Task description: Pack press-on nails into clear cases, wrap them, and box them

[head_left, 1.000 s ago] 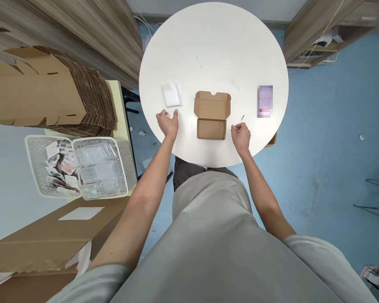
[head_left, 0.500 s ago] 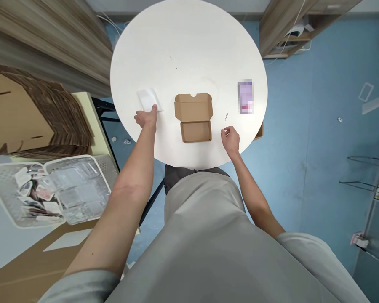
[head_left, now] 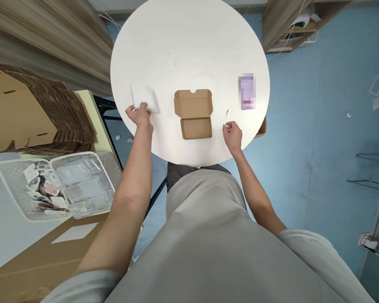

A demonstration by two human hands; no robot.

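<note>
My left hand [head_left: 140, 115] grips the near edge of a thin white packet [head_left: 145, 97] at the left of the round table [head_left: 189, 46]. The packet looks like a flat sleeve, partly see-through; its far side seems lifted, and motion blurs it a little. In the middle stands an open brown cardboard box [head_left: 196, 127], its flap lid folded back away from me. My right hand [head_left: 233, 135] rests near the table's right front edge, fingers loosely curled and apart from the thumb, with nothing seen in them. Beyond it lies a purple, pixelated rectangular item [head_left: 247, 91].
Left of the table, a stack of flat cardboard [head_left: 68, 111] and white plastic baskets [head_left: 97, 156] with clear packs and small cards stand on a side surface. A brown scrap [head_left: 227, 112] lies near my right hand. Wooden shelving [head_left: 298, 29] is at the back right.
My left hand has moved slightly left and closed on the near edge of the white packet, which now looks partly raised. My right hand has barely moved. The view shifted slightly.
</note>
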